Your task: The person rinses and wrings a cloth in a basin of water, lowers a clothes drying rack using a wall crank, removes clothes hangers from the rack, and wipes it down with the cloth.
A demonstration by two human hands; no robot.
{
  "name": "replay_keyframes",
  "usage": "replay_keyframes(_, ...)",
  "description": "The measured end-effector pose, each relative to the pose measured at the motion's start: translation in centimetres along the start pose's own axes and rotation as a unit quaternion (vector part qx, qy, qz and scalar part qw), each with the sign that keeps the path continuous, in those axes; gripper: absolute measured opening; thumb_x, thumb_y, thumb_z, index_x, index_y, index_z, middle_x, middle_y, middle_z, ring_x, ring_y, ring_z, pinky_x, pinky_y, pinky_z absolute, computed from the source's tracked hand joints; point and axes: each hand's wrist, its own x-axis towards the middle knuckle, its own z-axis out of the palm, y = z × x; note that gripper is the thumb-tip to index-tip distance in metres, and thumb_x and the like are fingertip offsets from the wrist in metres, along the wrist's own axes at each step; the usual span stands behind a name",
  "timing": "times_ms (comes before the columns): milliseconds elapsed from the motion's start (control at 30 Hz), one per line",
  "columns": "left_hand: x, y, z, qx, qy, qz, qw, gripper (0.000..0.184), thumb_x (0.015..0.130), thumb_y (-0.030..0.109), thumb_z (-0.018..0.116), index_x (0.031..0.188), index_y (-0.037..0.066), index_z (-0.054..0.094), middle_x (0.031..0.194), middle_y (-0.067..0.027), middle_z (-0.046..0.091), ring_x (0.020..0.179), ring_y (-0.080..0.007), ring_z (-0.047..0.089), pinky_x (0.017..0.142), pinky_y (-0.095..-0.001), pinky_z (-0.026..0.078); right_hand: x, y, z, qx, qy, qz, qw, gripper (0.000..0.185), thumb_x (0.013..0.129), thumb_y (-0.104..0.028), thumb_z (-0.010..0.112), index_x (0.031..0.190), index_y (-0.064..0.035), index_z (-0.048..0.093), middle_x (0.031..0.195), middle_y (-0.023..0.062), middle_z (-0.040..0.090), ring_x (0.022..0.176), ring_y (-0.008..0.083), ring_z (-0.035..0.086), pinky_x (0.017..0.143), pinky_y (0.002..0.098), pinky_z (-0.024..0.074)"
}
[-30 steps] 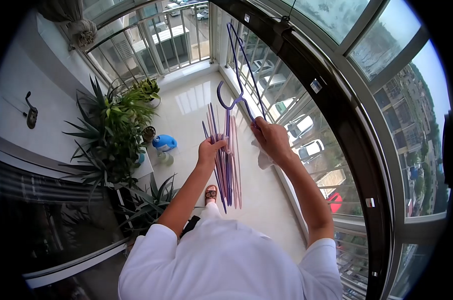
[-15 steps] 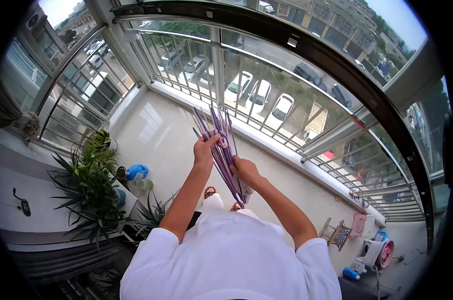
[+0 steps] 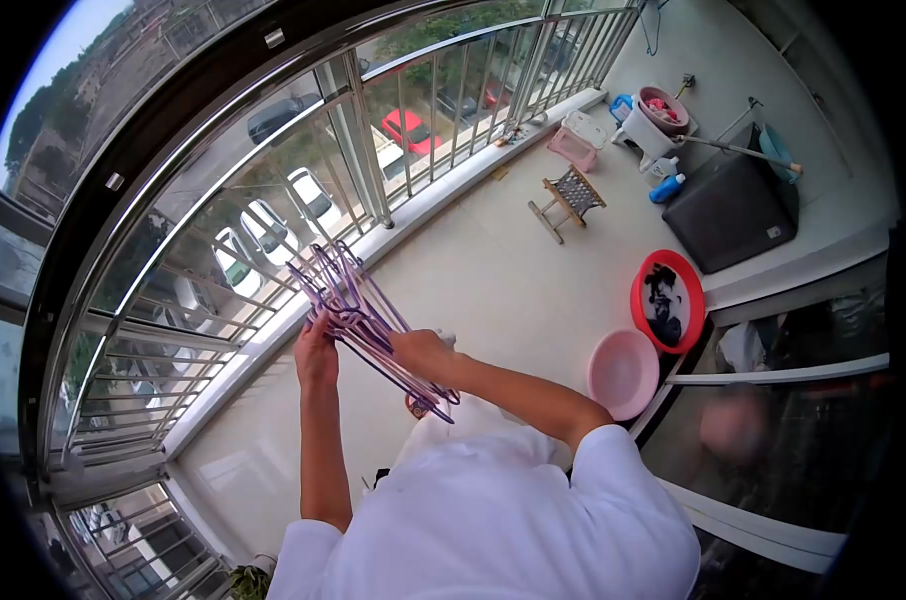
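Note:
A bundle of several purple and pink clothes hangers [image 3: 359,322] is in front of my body, hooks pointing away from me. My left hand [image 3: 316,352] is closed round the bundle near its hook end. Farther along, my right hand [image 3: 423,355] grips the hangers near their wide ends. A small pale patch [image 3: 447,340] shows beside my right hand; I cannot make out what it is. Parts of both hands' fingers are hidden.
On the tiled floor stand a low folding stool [image 3: 575,194], a red basin [image 3: 695,312] with dark and white cloth inside, and a pink basin [image 3: 623,374]. A dark grey box [image 3: 728,215] is by the wall. Metal railings [image 3: 443,115] line the windows.
My view has turned to the right, bringing the basins and grey box into sight while most plants left it. Both hands keep hold of the hangers.

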Motion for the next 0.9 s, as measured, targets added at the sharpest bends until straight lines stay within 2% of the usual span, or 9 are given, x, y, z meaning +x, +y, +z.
replay_keyframes(100, 1.5, -2.5, 3.8, 0.065, -0.002, -0.029, 0.997, 0.020, 0.087, 0.010, 0.059, 0.103, -0.002, 0.057, 0.094, -0.0079, 0.064, 0.089, -0.0170, 0.060, 0.084, -0.0286, 0.044, -2.2, 1.8, -1.4, -0.015, 0.004, 0.057, 0.998, 0.018, 0.080, -0.010, 0.047, 0.095, -0.0016, 0.054, 0.076, 0.0196, 0.063, 0.073, 0.0366, 0.063, 0.064, 0.0457, 0.0489)
replay_keyframes(233, 2.2, -6.5, 8.6, 0.166, -0.069, -0.059, 0.982, 0.026, 0.081, 0.010, 0.066, 0.102, -0.004, 0.057, 0.093, -0.0083, 0.064, 0.089, -0.0166, 0.060, 0.083, -0.0276, 0.044, -7.0, 1.5, -7.5, 0.003, -0.014, 0.158, 0.987, 0.017, 0.081, -0.010, 0.048, 0.094, -0.0017, 0.055, 0.082, 0.0198, 0.065, 0.079, 0.0365, 0.065, 0.066, 0.0486, 0.0490)
replay_keyframes(267, 2.1, -7.5, 10.1, 0.189, -0.081, -0.064, 0.976, 0.029, 0.077, 0.011, 0.070, 0.100, -0.003, 0.059, 0.090, -0.0076, 0.065, 0.085, -0.0157, 0.061, 0.081, -0.0267, 0.045, -8.1, 1.8, -8.4, 0.004, -0.002, 0.173, 0.985, 0.015, 0.080, -0.009, 0.050, 0.092, -0.0013, 0.055, 0.084, 0.0199, 0.065, 0.078, 0.0346, 0.065, 0.062, 0.0494, 0.0493)
replay_keyframes(400, 2.4, -12.3, 15.9, 0.230, -0.109, -0.049, 0.966, 0.026, 0.073, 0.006, 0.072, 0.095, -0.002, 0.061, 0.085, -0.0061, 0.065, 0.076, -0.0132, 0.061, 0.072, -0.0248, 0.045, -10.2, 7.2, -7.7, -0.026, 0.030, 0.199, 0.979, 0.013, 0.078, -0.005, 0.051, 0.090, -0.0013, 0.055, 0.080, 0.0188, 0.065, 0.076, 0.0347, 0.066, 0.062, 0.0474, 0.0505)
replay_keyframes(500, 2.7, -16.6, 20.1, 0.272, -0.100, -0.043, 0.956, 0.023, 0.072, 0.004, 0.071, 0.092, -0.002, 0.061, 0.083, -0.0060, 0.065, 0.074, -0.0131, 0.060, 0.071, -0.0252, 0.046, -12.1, 12.6, -7.6, -0.068, 0.025, 0.188, 0.980, 0.012, 0.078, -0.006, 0.051, 0.088, -0.0003, 0.054, 0.078, 0.0189, 0.064, 0.075, 0.0349, 0.065, 0.064, 0.0459, 0.0511)
replay_keyframes(667, 3.4, -24.5, 26.7, 0.296, -0.098, -0.037, 0.950, 0.021, 0.066, 0.006, 0.069, 0.084, -0.001, 0.062, 0.074, -0.0035, 0.061, 0.066, -0.0124, 0.057, 0.064, -0.0240, 0.042, -17.0, 20.7, -10.6, 0.003, 0.076, 0.217, 0.973, 0.013, 0.078, -0.009, 0.052, 0.087, 0.0004, 0.054, 0.078, 0.0193, 0.064, 0.076, 0.0319, 0.065, 0.065, 0.0426, 0.0513)
replay_keyframes(867, 2.4, -32.4, 36.9, 0.262, -0.173, -0.056, 0.948, 0.020, 0.068, 0.008, 0.064, 0.084, -0.004, 0.061, 0.075, -0.0060, 0.062, 0.068, -0.0136, 0.058, 0.068, -0.0251, 0.044, -22.8, 29.5, -15.6, 0.005, 0.142, 0.239, 0.961, 0.026, 0.081, -0.025, 0.059, 0.088, -0.0015, 0.052, 0.072, 0.0165, 0.062, 0.068, 0.0333, 0.063, 0.062, 0.0436, 0.0502)
replay_keyframes(900, 2.3, -33.4, 38.3, 0.261, -0.184, -0.060, 0.946, 0.020, 0.068, 0.008, 0.064, 0.084, -0.004, 0.061, 0.075, -0.0061, 0.062, 0.068, -0.0137, 0.058, 0.069, -0.0253, 0.044, -23.7, 30.7, -16.4, 0.004, 0.165, 0.243, 0.956, 0.025, 0.081, -0.024, 0.059, 0.088, -0.0011, 0.052, 0.072, 0.0163, 0.063, 0.066, 0.0343, 0.063, 0.061, 0.0452, 0.0498)
